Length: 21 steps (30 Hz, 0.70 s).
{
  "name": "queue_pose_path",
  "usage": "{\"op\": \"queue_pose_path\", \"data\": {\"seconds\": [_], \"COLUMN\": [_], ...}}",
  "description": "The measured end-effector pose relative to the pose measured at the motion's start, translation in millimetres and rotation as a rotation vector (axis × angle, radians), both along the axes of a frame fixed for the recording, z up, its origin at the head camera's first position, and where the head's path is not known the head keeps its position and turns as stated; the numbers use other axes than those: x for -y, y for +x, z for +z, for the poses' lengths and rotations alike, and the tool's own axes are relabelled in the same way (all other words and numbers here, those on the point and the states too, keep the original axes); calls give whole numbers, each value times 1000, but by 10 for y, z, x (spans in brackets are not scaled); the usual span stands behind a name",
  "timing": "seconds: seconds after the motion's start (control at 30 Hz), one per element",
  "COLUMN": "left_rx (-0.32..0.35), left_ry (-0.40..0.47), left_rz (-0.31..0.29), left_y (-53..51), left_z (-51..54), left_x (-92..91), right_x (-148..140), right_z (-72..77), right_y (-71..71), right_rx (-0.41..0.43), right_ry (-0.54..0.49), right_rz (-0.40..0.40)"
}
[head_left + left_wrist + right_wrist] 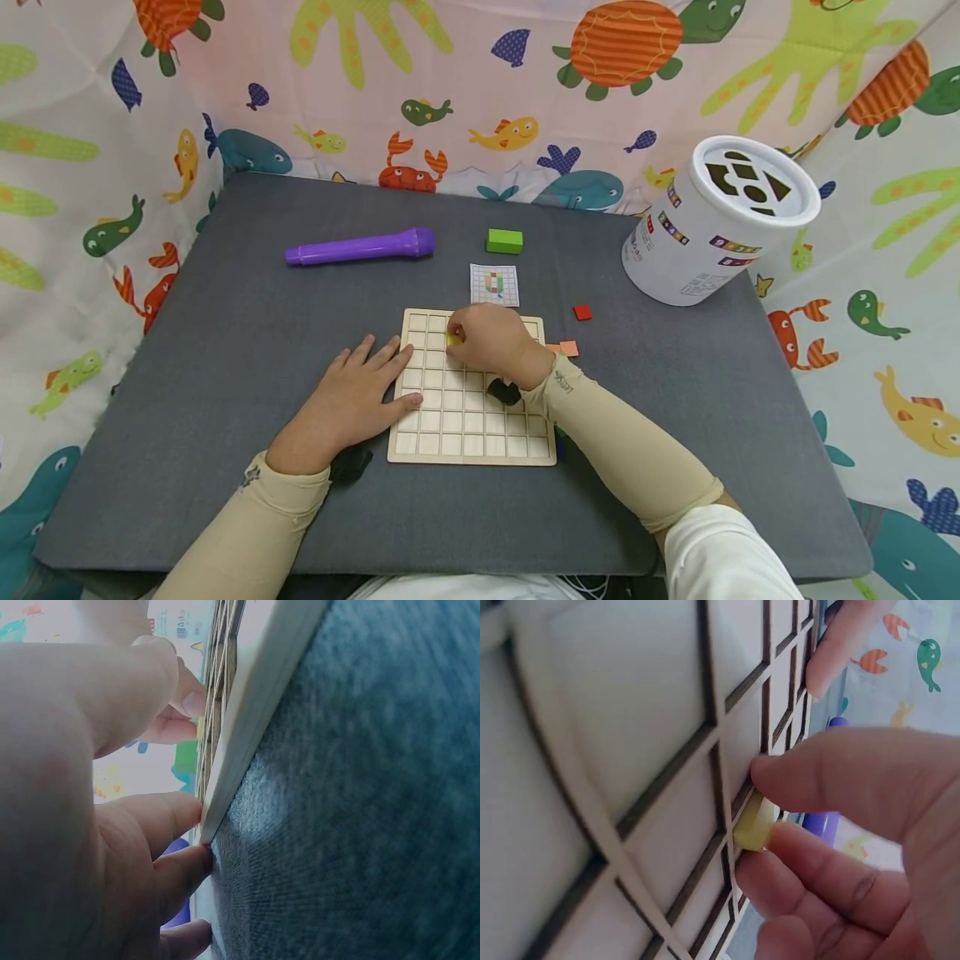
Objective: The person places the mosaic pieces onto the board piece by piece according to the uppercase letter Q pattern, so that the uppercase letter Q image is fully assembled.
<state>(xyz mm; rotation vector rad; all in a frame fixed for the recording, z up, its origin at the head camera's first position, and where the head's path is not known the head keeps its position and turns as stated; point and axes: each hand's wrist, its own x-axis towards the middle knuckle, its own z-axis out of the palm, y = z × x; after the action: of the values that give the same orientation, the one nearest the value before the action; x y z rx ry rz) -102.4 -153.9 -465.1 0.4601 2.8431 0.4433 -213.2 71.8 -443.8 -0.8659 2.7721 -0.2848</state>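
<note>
A wooden grid board (429, 446) with square cells lies on the grey table. Between thumb and fingers my right hand (491, 337) pinches a small yellow tile (754, 823), which touches the grid in the upper part of the board. My left hand (356, 402) rests along the board's left side, its fingers spread and fairly straight. In the left wrist view, fingertips (191, 814) touch the board's edge. Just beyond the board lies a card (495, 285) printed with a coloured grid pattern. Orange tiles (569, 348) sit at the board's right edge, partly hidden by my right arm.
A red tile (582, 312) lies right of the card. Behind the card sits a green block (504, 242). A purple tube-like stick (360, 247) lies at the back left. At the back right stands a white bucket (675, 258) with shaped holes in its lid.
</note>
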Motion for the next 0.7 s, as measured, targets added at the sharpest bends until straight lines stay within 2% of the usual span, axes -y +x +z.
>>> {"op": "queue_pose_path", "data": {"seconds": [0.23,0.5,0.7], "left_rx": [5,-2,-3], "left_ry": [-8,-13,-19], "left_rz": [2,1,-1], "left_y": [2,3,-4], "left_z": [6,8,-4], "left_x": [0,-8,-5], "right_x": [-3,-105,-205], "right_z": [-6,20,-3], "right_y": [-24,-29,-43], "right_rx": [120,120,142], "right_ry": [-137,-229,-205], "right_rz": [34,153,175]}}
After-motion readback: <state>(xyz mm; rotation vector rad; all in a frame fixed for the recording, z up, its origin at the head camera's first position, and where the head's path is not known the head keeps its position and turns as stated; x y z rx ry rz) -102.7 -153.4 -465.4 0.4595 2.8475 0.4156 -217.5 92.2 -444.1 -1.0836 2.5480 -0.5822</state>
